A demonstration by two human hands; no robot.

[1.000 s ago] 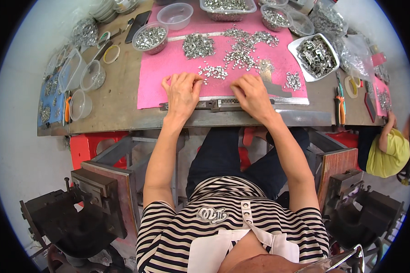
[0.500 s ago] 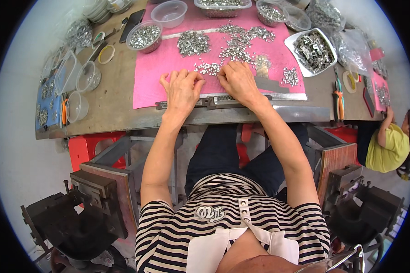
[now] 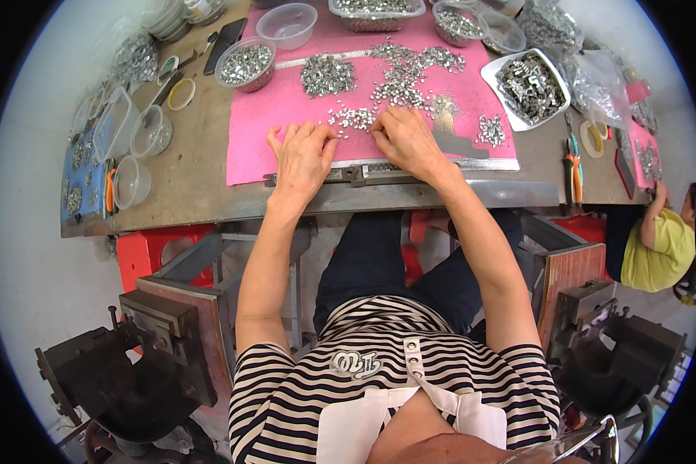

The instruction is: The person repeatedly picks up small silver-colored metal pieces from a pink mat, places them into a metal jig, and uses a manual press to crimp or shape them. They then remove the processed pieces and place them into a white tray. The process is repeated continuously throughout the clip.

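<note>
Both my hands rest over the near part of a pink mat [image 3: 255,147]. My left hand [image 3: 304,157] is palm down with fingers bent, thumb and index finger close together and little finger apart. Anything it pinches is hidden. My right hand [image 3: 410,139] is closed, its fingertips at the edge of a loose patch of small shiny metal pieces [image 3: 353,118]. What it holds is too small to make out. Just below my hands, a long dark metal bar tool [image 3: 353,176] lies along the mat's near edge, holding a row of small pieces, partly covered by my right wrist.
Piles of metal pieces [image 3: 329,74] lie farther back on the mat. A tub of pieces [image 3: 246,64] stands left, a white tray of darker parts [image 3: 530,89] right. Orange-handled pliers [image 3: 572,174] lie at the right. A person in yellow [image 3: 657,251] sits far right.
My left hand has shifted slightly left and toward me, away from the loose pieces. My right hand has dropped very slightly, staying beside the patch of pieces.
</note>
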